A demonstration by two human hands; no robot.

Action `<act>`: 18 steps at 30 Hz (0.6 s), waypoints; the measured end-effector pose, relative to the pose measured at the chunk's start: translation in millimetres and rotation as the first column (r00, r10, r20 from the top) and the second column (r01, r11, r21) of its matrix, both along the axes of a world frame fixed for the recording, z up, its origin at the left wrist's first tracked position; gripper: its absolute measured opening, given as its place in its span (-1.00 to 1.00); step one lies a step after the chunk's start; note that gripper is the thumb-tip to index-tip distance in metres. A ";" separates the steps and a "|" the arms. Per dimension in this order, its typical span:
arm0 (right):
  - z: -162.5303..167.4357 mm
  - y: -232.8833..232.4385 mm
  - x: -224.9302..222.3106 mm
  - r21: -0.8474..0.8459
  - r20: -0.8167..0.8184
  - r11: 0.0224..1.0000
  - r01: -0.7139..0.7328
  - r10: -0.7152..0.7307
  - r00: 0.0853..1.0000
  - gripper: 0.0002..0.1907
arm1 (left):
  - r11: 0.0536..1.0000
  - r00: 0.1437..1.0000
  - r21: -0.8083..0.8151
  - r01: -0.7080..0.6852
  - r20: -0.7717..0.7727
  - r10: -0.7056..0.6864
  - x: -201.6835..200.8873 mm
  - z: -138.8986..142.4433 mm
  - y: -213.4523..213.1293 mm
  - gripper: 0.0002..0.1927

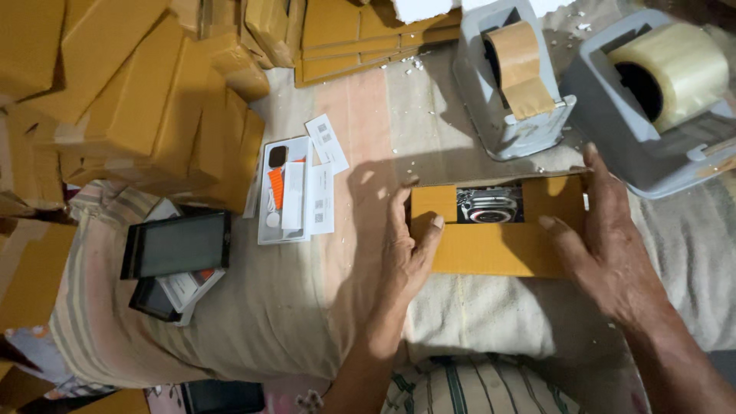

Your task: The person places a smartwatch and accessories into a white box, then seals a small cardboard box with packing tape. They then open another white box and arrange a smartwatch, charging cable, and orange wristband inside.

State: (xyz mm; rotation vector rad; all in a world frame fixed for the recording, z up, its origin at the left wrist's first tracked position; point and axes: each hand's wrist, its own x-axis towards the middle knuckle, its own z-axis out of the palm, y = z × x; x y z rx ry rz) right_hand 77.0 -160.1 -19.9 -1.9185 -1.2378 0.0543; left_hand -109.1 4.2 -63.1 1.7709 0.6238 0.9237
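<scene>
A flat brown cardboard box (491,249) lies on a cloth-covered surface (307,299), wrapped partly around a package with a picture of a watch (491,205) showing through the gap. My left hand (405,249) grips the box's left end, thumb on its top. On the right end rests my right hand (602,230), fingers spread over the edge and thumb on the top flap.
Two grey tape dispensers stand behind the box: one with brown tape (517,77), one with clear tape (659,92). An open white tray with an orange-strapped watch (282,190) and paper slips lies left. A tablet (178,245) and stacked brown boxes (153,107) fill the left side.
</scene>
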 end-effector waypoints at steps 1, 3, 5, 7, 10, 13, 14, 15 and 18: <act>2.5 1.0 -1.5 -0.031 -0.073 0.999 0.031 -0.033 0.997 -0.34 | 0.999 1.000 -0.041 -0.012 -0.028 0.011 -1.5 -0.5 0.7 -0.47; 6.5 3.7 -4.9 -0.108 -0.218 0.991 0.080 -0.102 0.971 -0.53 | 0.999 0.996 0.011 -0.031 -0.077 0.032 -4.8 -2.6 0.7 -0.50; 5.7 13.2 -8.8 -0.261 -0.177 0.955 0.142 -0.192 0.965 -0.52 | 0.978 0.993 0.208 -0.019 -0.112 0.043 -6.6 -6.1 1.2 -0.48; 3.5 18.0 -12.1 -0.261 -0.070 0.950 0.170 -0.194 0.978 -0.53 | 0.989 0.998 0.147 0.000 -0.054 0.008 -6.8 -10.6 1.5 -0.45; -0.7 18.5 -14.0 -0.130 0.071 0.985 0.114 -0.105 0.992 -0.53 | 0.998 1.000 0.058 0.019 0.007 -0.020 -5.2 -15.6 4.7 -0.46; -4.3 16.2 -10.3 -0.134 0.017 0.985 0.105 -0.104 0.994 -0.44 | 0.999 1.000 -0.042 0.024 0.003 -0.024 -2.7 -16.5 6.9 -0.48; -5.5 15.1 -9.3 -0.122 0.018 0.986 0.112 -0.111 0.994 -0.41 | 0.996 1.000 -0.084 0.023 -0.009 -0.024 -2.7 -15.8 6.2 -0.47; -6.8 13.9 -8.3 -0.110 0.019 0.987 0.119 -0.117 0.993 -0.38 | 0.997 0.998 -0.072 0.016 -0.066 -0.020 -2.7 -14.9 6.2 -0.43; -10.6 12.0 -6.5 -0.145 0.019 0.981 0.126 -0.125 0.992 -0.46 | 0.997 0.988 -0.078 0.001 -0.152 -0.013 -4.4 -11.9 3.8 -0.36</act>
